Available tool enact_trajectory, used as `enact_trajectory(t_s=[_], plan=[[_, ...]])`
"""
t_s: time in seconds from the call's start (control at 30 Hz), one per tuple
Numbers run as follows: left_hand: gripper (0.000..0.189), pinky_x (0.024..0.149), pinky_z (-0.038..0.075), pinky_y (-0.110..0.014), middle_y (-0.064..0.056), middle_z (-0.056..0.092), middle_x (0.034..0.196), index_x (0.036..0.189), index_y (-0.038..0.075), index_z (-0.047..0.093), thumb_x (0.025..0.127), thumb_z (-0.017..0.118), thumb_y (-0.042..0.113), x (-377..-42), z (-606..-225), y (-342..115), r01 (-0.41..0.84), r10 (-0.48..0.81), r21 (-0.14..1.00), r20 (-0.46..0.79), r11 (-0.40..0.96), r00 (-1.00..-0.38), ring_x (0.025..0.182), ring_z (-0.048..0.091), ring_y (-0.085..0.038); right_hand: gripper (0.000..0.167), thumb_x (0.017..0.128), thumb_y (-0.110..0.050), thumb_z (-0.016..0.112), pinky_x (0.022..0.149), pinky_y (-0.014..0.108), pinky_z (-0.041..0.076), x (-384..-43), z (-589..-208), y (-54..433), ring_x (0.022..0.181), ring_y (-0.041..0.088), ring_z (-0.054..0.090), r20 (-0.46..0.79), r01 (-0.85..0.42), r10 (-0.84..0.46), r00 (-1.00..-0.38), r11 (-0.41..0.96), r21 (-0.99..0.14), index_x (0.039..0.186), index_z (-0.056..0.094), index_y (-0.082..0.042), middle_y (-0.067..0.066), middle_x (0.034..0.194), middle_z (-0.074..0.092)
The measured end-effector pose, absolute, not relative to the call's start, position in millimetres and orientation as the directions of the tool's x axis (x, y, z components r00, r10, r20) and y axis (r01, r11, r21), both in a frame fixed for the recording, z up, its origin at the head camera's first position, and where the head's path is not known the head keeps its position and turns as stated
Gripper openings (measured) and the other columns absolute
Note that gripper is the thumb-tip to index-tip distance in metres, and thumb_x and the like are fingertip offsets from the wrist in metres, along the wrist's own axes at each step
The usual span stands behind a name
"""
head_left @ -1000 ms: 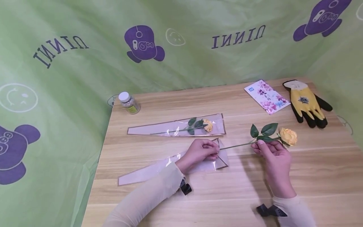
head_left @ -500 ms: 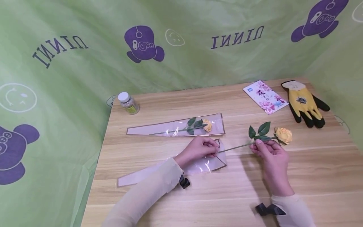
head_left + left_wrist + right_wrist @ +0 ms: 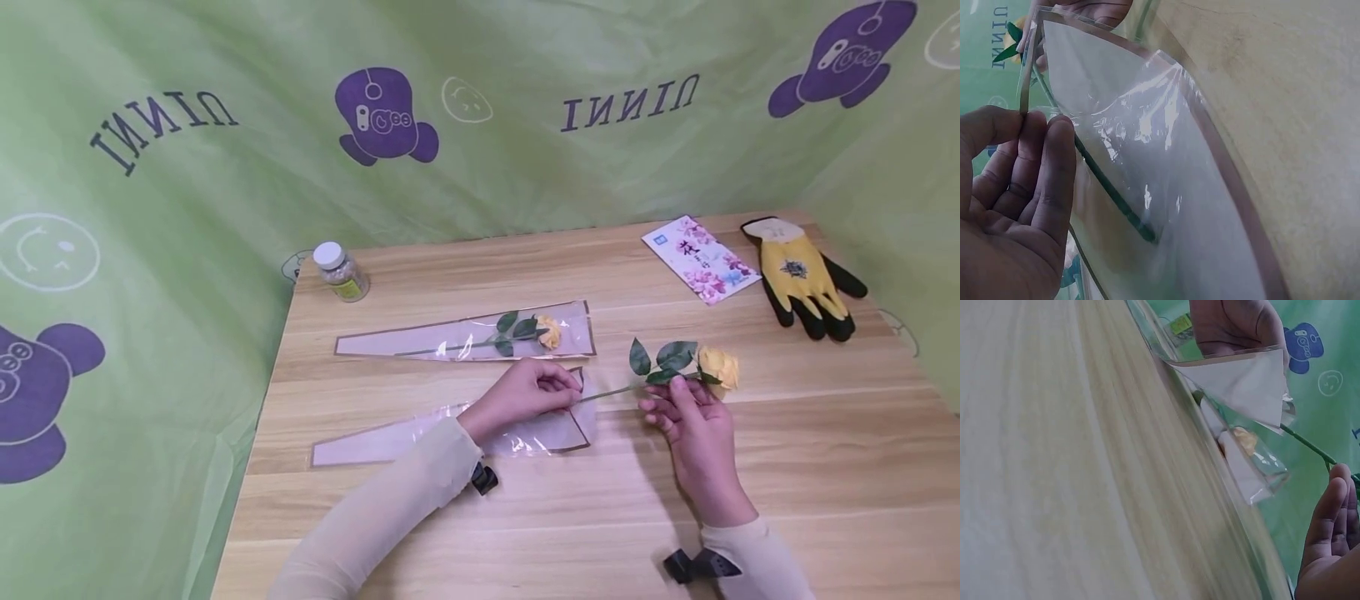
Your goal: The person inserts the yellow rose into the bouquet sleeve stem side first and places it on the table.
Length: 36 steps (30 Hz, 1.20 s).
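Rose [image 3: 677, 356] and clear wrapper [image 3: 525, 437] meet just right of center in the head view. Your left hand [image 3: 523, 392] pinches the wrapper's edge at its mouth between thumb and fingertips; the left wrist view shows the stem's cut end inside, behind the film. Your right hand [image 3: 702, 429] grasps the stem by its leaves, just below the yellow bloom, which points right. Above your left hand lies a second wrapped rose [image 3: 525, 327]. A bottle [image 3: 342, 272] stands upper left; a flowered card [image 3: 701, 259] and a yellow glove [image 3: 804, 279] lie upper right.
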<state>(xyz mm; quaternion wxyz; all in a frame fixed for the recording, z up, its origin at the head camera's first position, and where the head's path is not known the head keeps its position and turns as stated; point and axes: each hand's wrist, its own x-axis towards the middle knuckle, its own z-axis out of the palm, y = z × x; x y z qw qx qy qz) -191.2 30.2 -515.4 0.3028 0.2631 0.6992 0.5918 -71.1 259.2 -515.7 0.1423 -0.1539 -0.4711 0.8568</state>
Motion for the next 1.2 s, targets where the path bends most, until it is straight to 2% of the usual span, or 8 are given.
enact_trajectory(t_s=[0.23,0.4,0.57,0.73,0.93,1.1,1.2], plan=[[0.008,0.071,0.063,-0.029,0.001,0.072,0.082,0.098,0.003,0.076,0.093,0.075,0.010,-189.3,-505.5,31.2,0.058,0.729,0.980,-0.102,0.191,-0.677,0.074,0.069,-0.012,0.012,0.103,-0.009,0.061,0.066,0.028,0.062,-67.6,-521.9,250.8,0.077,0.022,0.072,-0.137,-0.050,0.339,-0.931,-0.489,-0.871,0.113,0.062,-0.003,0.011,0.097,0.073],[0.009,0.072,0.063,-0.030,0.001,0.072,0.084,0.099,0.002,0.076,0.093,0.074,0.008,-189.0,-500.9,32.0,0.069,0.730,0.980,-0.093,0.189,-0.677,0.074,0.069,-0.013,0.012,0.104,-0.010,0.058,0.070,0.029,0.063,-64.3,-527.9,246.4,0.083,0.021,0.073,-0.134,0.012,0.234,-0.963,-0.460,-0.888,0.115,0.063,-0.006,0.014,0.102,0.073],[0.009,0.071,0.063,-0.031,-0.001,0.072,0.084,0.098,0.001,0.075,0.092,0.075,0.008,-188.0,-500.2,31.1,0.026,0.704,0.983,-0.109,0.179,-0.702,0.074,0.069,-0.015,0.026,0.110,-0.018,0.046,0.074,0.029,0.062,-62.7,-529.6,248.8,0.086,0.023,0.071,-0.030,-0.077,0.183,-0.983,-0.553,-0.830,0.123,0.061,0.000,0.019,0.105,0.072],[0.009,0.070,0.064,-0.032,-0.004,0.071,0.082,0.096,-0.001,0.074,0.091,0.075,0.006,-186.0,-500.6,32.5,-0.055,0.662,0.985,-0.151,0.163,-0.735,0.072,0.069,-0.015,0.020,0.109,-0.013,0.049,0.075,0.029,0.061,-64.2,-527.9,248.5,0.084,0.023,0.070,0.005,-0.127,0.204,-0.979,-0.590,-0.797,0.117,0.062,0.000,0.018,0.101,0.071],[0.007,0.069,0.064,-0.033,-0.006,0.071,0.080,0.095,-0.001,0.074,0.090,0.075,0.004,-184.1,-498.1,35.1,-0.114,0.629,0.978,-0.198,0.172,-0.752,0.070,0.069,-0.015,0.010,0.104,-0.001,0.055,0.074,0.030,0.062,-65.8,-526.8,243.5,0.078,0.023,0.070,0.023,-0.173,0.295,-0.955,-0.494,-0.852,0.109,0.063,0.003,0.016,0.096,0.070],[0.006,0.068,0.065,-0.034,-0.007,0.071,0.081,0.094,0.000,0.074,0.089,0.075,0.003,-184.4,-493.0,34.7,-0.142,0.618,0.975,-0.218,0.171,-0.756,0.070,0.069,-0.017,0.009,0.098,0.005,0.063,0.074,0.029,0.062,-70.4,-521.3,239.3,0.071,0.021,0.069,0.114,-0.238,0.399,-0.910,-0.277,-0.931,0.105,0.060,0.009,0.012,0.089,0.069],[0.005,0.067,0.065,-0.035,-0.008,0.071,0.081,0.094,0.000,0.074,0.090,0.075,0.003,-185.4,-489.9,34.8,-0.158,0.622,0.973,-0.229,0.168,-0.749,0.068,0.069,-0.018,0.007,0.094,0.010,0.065,0.073,0.027,0.062,-73.6,-518.5,238.8,0.069,0.021,0.068,0.154,-0.259,0.419,-0.895,-0.205,-0.944,0.100,0.060,0.012,0.013,0.082,0.068]])
